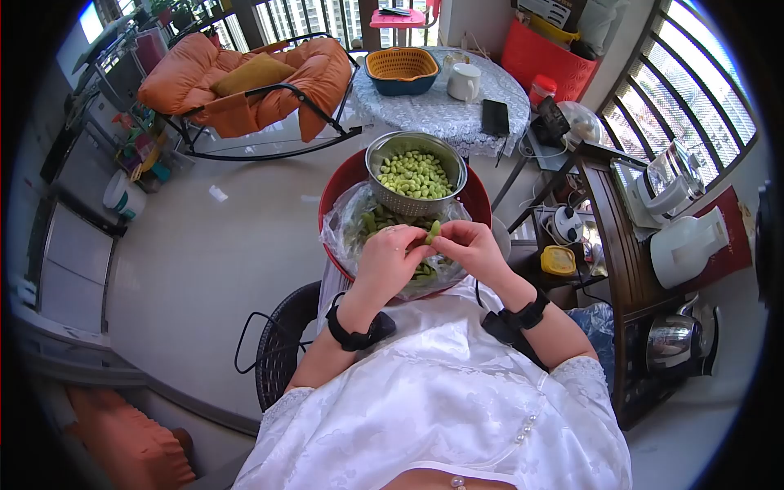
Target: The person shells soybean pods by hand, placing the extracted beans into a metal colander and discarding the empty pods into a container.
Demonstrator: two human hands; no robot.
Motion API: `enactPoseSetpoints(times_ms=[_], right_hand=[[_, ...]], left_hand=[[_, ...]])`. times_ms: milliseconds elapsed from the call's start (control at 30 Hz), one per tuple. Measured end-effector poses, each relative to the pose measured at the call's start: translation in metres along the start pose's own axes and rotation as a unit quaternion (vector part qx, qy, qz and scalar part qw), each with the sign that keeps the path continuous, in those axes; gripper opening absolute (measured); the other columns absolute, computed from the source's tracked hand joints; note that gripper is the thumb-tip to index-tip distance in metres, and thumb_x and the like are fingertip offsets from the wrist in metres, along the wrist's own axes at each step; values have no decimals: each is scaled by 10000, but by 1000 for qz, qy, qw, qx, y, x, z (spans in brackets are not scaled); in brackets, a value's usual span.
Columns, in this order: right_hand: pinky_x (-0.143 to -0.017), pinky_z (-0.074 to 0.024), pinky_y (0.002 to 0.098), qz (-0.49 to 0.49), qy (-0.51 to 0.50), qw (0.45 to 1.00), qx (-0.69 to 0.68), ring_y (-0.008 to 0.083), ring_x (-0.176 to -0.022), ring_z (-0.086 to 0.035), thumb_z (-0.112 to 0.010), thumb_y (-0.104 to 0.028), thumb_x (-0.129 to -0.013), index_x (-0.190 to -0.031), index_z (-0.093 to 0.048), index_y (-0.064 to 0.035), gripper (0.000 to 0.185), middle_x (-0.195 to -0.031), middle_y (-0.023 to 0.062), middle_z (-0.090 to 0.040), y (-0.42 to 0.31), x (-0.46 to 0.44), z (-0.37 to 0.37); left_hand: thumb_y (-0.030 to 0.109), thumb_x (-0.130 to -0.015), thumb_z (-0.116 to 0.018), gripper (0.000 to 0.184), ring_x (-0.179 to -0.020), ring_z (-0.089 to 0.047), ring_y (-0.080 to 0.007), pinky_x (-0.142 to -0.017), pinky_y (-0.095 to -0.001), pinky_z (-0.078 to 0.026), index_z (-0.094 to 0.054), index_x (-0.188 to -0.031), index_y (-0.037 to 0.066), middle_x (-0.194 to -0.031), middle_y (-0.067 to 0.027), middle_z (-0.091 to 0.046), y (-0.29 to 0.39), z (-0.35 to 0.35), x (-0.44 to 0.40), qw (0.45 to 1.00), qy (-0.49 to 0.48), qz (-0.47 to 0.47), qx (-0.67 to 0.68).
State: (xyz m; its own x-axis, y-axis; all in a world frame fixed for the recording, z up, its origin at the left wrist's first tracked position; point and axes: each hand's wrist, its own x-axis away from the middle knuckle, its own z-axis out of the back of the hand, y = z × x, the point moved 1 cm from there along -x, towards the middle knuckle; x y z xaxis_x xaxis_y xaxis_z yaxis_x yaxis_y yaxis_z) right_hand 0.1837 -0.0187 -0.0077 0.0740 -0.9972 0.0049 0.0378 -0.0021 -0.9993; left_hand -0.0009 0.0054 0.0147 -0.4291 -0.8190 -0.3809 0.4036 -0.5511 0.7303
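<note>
A green bean pod [433,232] is pinched between the fingertips of both hands. My left hand [390,260] grips it from the left, and my right hand [472,247] from the right, fingers closed. Under the hands, a clear plastic bag [336,233] with more green pods lies in a red basin [328,196]. A metal colander [412,204] sits over the far side of the basin, just beyond my hands, full of shelled green beans [415,174]. My fingers partly cover the pods below them.
Beyond the colander stands a round table [392,110] with a yellow-and-blue basket [402,69], a white mug [464,82] and a phone [495,118]. An orange rocking chair [245,82] is at far left. On the right, a dark wooden shelf [621,237] bears kitchen appliances.
</note>
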Motion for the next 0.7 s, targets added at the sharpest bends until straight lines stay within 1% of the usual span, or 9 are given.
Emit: enactPoseSetpoints(times_ms=[133, 200, 300, 567, 633, 700], right_hand=[[-616, -422, 185, -10, -12, 1000, -7, 11, -716, -548, -690, -125, -885, -933, -692, 9, 142, -812, -32, -657, 4, -2, 2], [-615, -423, 187, -14, -13, 1000, 0, 10, -716, -547, -686, -121, -886, -925, -689, 10, 136, -808, -34, -655, 2, -1, 4], [-619, -428, 189, -19, -15, 1000, 2, 10, -715, -547, -679, -114, -889, -916, -684, 11, 128, -806, -36, -653, -1, 0, 3], [-653, -449, 192, -6, -22, 999, -43, 18, -733, -564, -663, -79, -895, -889, -663, 10, 89, -828, -28, -658, 2, 1, 0], [-655, -451, 193, -3, -24, 995, -98, 21, -742, -565, -660, -61, -892, -862, -650, 4, 72, -821, -28, -653, 3, 3, -4], [-656, -452, 193, -2, -17, 996, -89, 22, -740, -563, -657, -54, -890, -854, -645, 3, 68, -814, -27, -648, 4, 3, -5]], left_hand=[[176, -794, -750, 208, -765, -658, -315, -669, -384, -510, -710, -913, 10, -835, -140, -687, 2, 1, 1, 1000, 8, -5, -26], [208, -783, -760, 218, -765, -656, -321, -678, -393, -509, -717, -875, 15, -814, -140, -683, 2, 0, 1, 999, 11, -15, -31], [219, -778, -761, 219, -766, -655, -321, -681, -401, -508, -719, -860, 20, -805, -138, -682, 2, 0, 2, 999, 12, -24, -37], [192, -776, -749, 179, -751, -649, -323, -676, -410, -506, -715, -836, 27, -771, -132, -671, 3, -1, 2, 997, 3, -48, -64], [184, -775, -747, 170, -749, -647, -323, -675, -409, -506, -713, -833, 28, -761, -133, -667, 3, -1, 2, 997, 0, -47, -61], [162, -769, -740, 148, -746, -646, -326, -673, -411, -506, -711, -828, 29, -751, -136, -662, 3, -1, 2, 997, -1, -52, -63]])
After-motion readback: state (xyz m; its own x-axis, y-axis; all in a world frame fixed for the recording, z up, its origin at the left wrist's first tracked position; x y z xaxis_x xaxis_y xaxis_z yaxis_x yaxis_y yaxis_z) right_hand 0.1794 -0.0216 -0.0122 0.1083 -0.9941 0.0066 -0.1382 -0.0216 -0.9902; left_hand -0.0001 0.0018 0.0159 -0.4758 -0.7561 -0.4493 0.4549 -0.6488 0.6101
